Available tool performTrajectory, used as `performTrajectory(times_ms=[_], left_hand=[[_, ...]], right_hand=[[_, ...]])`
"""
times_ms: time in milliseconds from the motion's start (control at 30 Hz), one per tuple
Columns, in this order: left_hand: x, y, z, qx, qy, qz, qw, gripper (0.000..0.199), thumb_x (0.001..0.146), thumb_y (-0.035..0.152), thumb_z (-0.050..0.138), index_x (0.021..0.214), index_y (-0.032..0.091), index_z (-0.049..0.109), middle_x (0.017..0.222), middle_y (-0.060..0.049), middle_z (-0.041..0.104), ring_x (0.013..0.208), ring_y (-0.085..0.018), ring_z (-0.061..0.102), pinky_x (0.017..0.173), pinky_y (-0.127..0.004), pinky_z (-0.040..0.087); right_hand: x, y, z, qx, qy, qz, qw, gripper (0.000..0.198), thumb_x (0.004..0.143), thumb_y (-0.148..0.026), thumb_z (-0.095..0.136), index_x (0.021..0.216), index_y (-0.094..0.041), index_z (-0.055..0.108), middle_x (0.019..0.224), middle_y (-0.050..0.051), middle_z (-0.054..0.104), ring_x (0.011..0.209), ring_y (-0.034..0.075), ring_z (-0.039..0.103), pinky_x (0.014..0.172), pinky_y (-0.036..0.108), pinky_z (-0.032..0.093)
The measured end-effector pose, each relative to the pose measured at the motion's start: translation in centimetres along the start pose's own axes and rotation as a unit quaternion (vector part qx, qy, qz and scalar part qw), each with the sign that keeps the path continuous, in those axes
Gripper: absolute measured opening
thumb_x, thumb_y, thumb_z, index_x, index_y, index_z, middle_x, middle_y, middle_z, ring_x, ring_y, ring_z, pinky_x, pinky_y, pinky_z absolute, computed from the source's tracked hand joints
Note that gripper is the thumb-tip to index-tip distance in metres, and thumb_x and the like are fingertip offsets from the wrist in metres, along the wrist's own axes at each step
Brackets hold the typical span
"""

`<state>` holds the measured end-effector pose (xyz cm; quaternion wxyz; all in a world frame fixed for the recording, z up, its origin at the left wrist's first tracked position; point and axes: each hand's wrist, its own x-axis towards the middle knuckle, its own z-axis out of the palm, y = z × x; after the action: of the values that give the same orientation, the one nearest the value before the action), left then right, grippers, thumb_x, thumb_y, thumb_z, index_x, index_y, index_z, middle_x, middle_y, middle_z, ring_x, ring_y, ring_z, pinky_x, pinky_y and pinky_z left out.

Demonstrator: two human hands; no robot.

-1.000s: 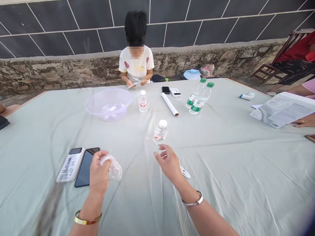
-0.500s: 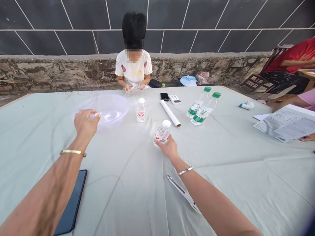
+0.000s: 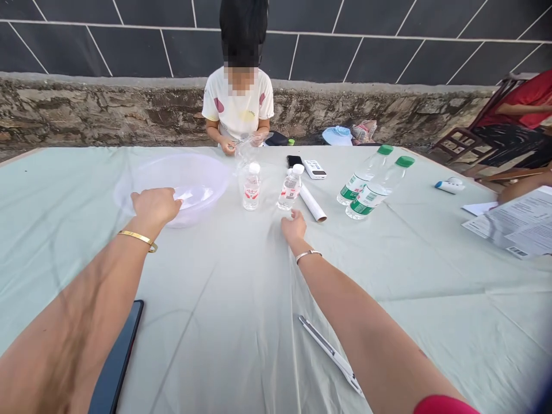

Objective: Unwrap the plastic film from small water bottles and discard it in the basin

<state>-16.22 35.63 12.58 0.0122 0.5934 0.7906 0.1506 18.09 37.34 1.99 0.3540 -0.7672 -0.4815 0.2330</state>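
Note:
My left hand (image 3: 155,206) reaches to the near rim of a clear plastic bowl (image 3: 207,167), fingers curled; whether it holds the crumpled clear plastic is hidden. Some clear plastic lies inside the bowl. My right hand (image 3: 294,224) rests on the pale green tablecloth (image 3: 241,287), holding nothing. It is just short of a small white-capped water bottle (image 3: 290,188), which stands upright and apart from it. A second small bottle (image 3: 251,187) stands to its left.
A white paper roll (image 3: 313,204), two green-capped bottles (image 3: 371,185), a black phone (image 3: 294,161) and a white device (image 3: 314,169) lie beyond. A person in a white T-shirt (image 3: 239,112) sits opposite. A dark phone (image 3: 116,362) and a white pen-like item (image 3: 332,353) lie near me; papers (image 3: 517,224) at right.
My left hand carried the crumpled plastic from near the phones out to the bowl. My right hand took the small bottle, set it farther away beside the other one, and let go.

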Motion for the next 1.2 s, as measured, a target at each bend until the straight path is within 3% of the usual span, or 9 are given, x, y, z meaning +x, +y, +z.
performTrajectory(times_ms=[167, 300, 500, 733, 833, 900, 1000, 1100, 1200], left_hand=[[-4.8, 1.0, -0.5, 0.047, 0.061, 0.062, 0.995, 0.036, 0.079, 0.040, 0.056, 0.106, 0.019, 0.068, 0.122, -0.020, 0.057, 0.127, -0.045, 0.038, 0.104, -0.063, 0.018], [-12.0, 0.7, 1.0, -0.075, 0.141, 0.123, 0.980, 0.035, 0.082, 0.039, 0.052, 0.111, 0.023, 0.064, 0.133, -0.013, 0.051, 0.138, -0.035, 0.029, 0.113, -0.057, 0.010], [-23.2, 0.0, 2.9, -0.237, 0.017, 0.108, 0.965, 0.024, 0.083, 0.039, 0.052, 0.097, 0.027, 0.068, 0.126, -0.008, 0.059, 0.130, -0.033, 0.043, 0.109, -0.056, 0.028], [-28.5, -1.2, 1.5, -0.413, -0.100, -0.032, 0.905, 0.030, 0.084, 0.049, 0.053, 0.097, 0.026, 0.068, 0.119, -0.008, 0.064, 0.116, -0.029, 0.056, 0.092, -0.044, 0.049], [-30.1, -1.0, 1.6, -0.528, -0.140, -0.091, 0.832, 0.043, 0.080, 0.056, 0.057, 0.107, 0.023, 0.067, 0.117, -0.010, 0.066, 0.117, -0.029, 0.056, 0.099, -0.043, 0.044], [-31.5, -0.5, 2.1, -0.616, -0.197, -0.138, 0.750, 0.058, 0.079, 0.060, 0.057, 0.121, 0.020, 0.060, 0.121, -0.013, 0.065, 0.118, -0.029, 0.056, 0.102, -0.043, 0.041], [-34.4, 0.8, 3.0, -0.727, -0.263, -0.180, 0.608, 0.076, 0.078, 0.066, 0.054, 0.136, 0.017, 0.047, 0.124, -0.015, 0.063, 0.115, -0.029, 0.058, 0.098, -0.043, 0.043], [-37.4, 2.3, 3.3, -0.790, -0.286, -0.199, 0.505, 0.073, 0.078, 0.067, 0.054, 0.132, 0.019, 0.050, 0.120, -0.012, 0.065, 0.112, -0.028, 0.059, 0.093, -0.040, 0.046], [-39.7, 3.4, 2.8, -0.817, -0.291, -0.226, 0.444, 0.063, 0.079, 0.067, 0.053, 0.119, 0.019, 0.060, 0.109, -0.009, 0.069, 0.104, -0.026, 0.063, 0.088, -0.036, 0.049]], right_hand=[[-2.2, -0.9, 2.4, 0.017, -0.062, -0.052, 0.997, 0.043, 0.077, -0.017, 0.054, 0.120, -0.017, 0.055, 0.121, 0.009, 0.061, 0.095, 0.018, 0.063, 0.090, 0.031, 0.047], [-0.8, -4.7, 5.7, 0.056, -0.083, -0.075, 0.992, 0.078, 0.072, -0.032, 0.066, 0.140, -0.011, 0.033, 0.136, 0.014, 0.049, 0.115, 0.020, 0.054, 0.094, 0.027, 0.042], [0.3, -7.7, 8.2, 0.088, -0.102, -0.049, 0.990, 0.072, 0.078, -0.036, 0.058, 0.134, -0.002, 0.030, 0.127, 0.016, 0.053, 0.122, 0.024, 0.046, 0.099, 0.033, 0.031], [-9.1, -4.8, 2.4, 0.150, -0.231, -0.038, 0.960, 0.057, 0.068, -0.028, 0.073, 0.118, -0.011, 0.052, 0.118, 0.012, 0.063, 0.108, 0.022, 0.057, 0.094, 0.034, 0.041], [-16.2, -2.1, -1.6, 0.216, -0.362, -0.031, 0.906, 0.037, 0.071, -0.034, 0.069, 0.103, -0.014, 0.063, 0.104, 0.009, 0.070, 0.095, 0.022, 0.065, 0.084, 0.033, 0.048], [-21.0, 0.0, -4.2, 0.343, -0.486, 0.036, 0.803, 0.041, 0.072, -0.043, 0.067, 0.103, -0.016, 0.066, 0.103, 0.010, 0.071, 0.095, 0.024, 0.066, 0.084, 0.036, 0.049], [-27.3, 3.0, -7.1, 0.443, -0.578, 0.086, 0.680, 0.045, 0.070, -0.048, 0.068, 0.104, -0.019, 0.070, 0.105, 0.010, 0.070, 0.098, 0.026, 0.065, 0.088, 0.038, 0.048], [-31.9, 5.5, -8.4, 0.480, -0.600, 0.122, 0.628, 0.040, 0.065, -0.044, 0.070, 0.099, -0.023, 0.073, 0.099, 0.007, 0.072, 0.090, 0.023, 0.067, 0.080, 0.033, 0.051], [-34.6, 7.3, -8.8, 0.485, -0.630, 0.171, 0.582, 0.039, 0.060, -0.039, 0.071, 0.096, -0.024, 0.075, 0.091, 0.005, 0.073, 0.075, 0.022, 0.068, 0.064, 0.031, 0.053]])
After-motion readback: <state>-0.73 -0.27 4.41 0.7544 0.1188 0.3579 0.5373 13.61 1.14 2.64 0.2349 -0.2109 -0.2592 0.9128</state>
